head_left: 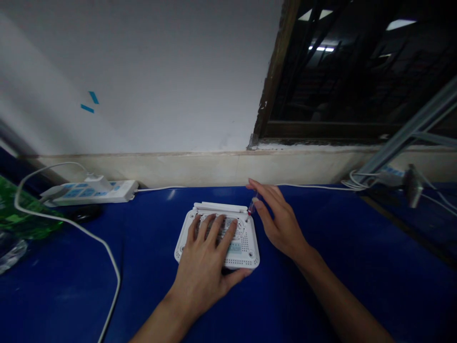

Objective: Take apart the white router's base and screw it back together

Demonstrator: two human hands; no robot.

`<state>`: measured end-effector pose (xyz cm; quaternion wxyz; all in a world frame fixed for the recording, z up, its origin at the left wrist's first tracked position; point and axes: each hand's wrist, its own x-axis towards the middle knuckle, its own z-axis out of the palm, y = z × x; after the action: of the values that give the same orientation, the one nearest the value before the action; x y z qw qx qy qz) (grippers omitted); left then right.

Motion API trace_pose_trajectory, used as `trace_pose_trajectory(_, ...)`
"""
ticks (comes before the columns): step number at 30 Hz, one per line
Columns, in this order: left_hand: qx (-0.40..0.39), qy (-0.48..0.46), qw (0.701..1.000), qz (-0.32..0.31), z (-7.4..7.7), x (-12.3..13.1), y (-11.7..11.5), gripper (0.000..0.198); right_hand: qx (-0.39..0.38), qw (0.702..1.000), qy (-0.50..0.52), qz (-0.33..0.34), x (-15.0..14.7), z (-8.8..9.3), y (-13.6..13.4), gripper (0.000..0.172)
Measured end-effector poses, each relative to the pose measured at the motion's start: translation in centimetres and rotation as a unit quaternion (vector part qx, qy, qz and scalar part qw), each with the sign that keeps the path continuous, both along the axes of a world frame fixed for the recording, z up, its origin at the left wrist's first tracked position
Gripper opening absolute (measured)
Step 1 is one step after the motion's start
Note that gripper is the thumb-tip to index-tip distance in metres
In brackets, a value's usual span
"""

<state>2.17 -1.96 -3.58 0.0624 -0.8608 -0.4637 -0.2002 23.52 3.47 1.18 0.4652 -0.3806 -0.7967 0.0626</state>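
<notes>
A white Wi-Fi router (233, 261) lies underside up on the blue table, its vent holes, label and corner screw holes showing. Along its far edge runs a folded white antenna (221, 207). My left hand (209, 259) rests flat on the router with fingers spread, the thumb along the near edge, hiding part of the underside. Between the thumb and fingers of my right hand (280, 219) is a small screwdriver (252, 205) with a clear and red handle. It stands nearly upright, its tip at the router's far right corner hole.
A white power strip (123, 191) with a plug and looping white cable (112, 262) lies at the left. Near it are a dark mouse-like object (86, 213) and green plastic packaging (32, 216). At the right stands a metal frame (403, 136) with cables. A wall closes off the back.
</notes>
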Motion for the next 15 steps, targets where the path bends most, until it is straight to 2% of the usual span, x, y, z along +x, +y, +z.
trace_pose_trajectory(3, -0.010, 0.000, 1.000, 0.002, 0.1, 0.0, -0.1, 0.090, -0.005, 1.000, 0.016, 0.017, -0.1, -0.1, 0.1, 0.046)
trace_pose_trajectory(7, -0.013, 0.002, 1.000, -0.005, 0.2, 0.0, 0.0, 0.088, 0.030, 0.999, 0.023, -0.002, -0.2, -0.2, 0.3, 0.026)
trace_pose_trajectory(9, -0.010, 0.001, 1.000, -0.007, 0.2, 0.0, 0.0, 0.087, 0.038, 0.999, 0.009, -0.011, -0.3, 0.1, 0.5, 0.022)
trace_pose_trajectory(15, -0.007, -0.011, 1.000, -0.005, 0.3, 0.0, -0.1, 0.087, -0.020, 0.997, -0.013, 0.076, -0.9, 1.1, 0.8, 0.037)
